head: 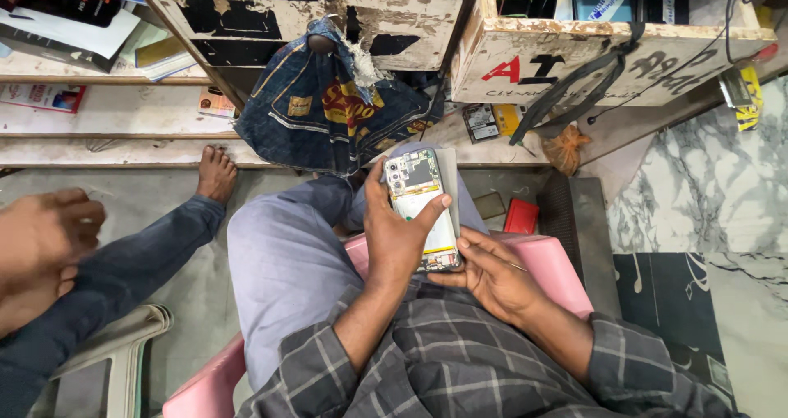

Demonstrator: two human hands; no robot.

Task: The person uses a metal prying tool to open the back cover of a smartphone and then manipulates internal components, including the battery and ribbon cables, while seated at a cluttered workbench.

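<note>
A pink plastic chair (pixel 558 270) carries the seated person. Over its front edge, the left hand (pixel 394 237) grips an opened smartphone (pixel 423 209), thumb across its exposed back. The right hand's (pixel 492 278) fingers curl together, touching the phone's lower corner.

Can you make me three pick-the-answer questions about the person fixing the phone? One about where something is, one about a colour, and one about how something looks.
1. Where is the phone?
A) on the floor B) in both hands C) on a shelf
2. What colour is the stool?
A) pink B) green C) black
3. How is the phone?
A) boxed B) back cover off C) folded

B: the left hand wraps it and the right hand steadies its bottom.
A: pink shows beside the hands.
B: its inner parts show.
</note>
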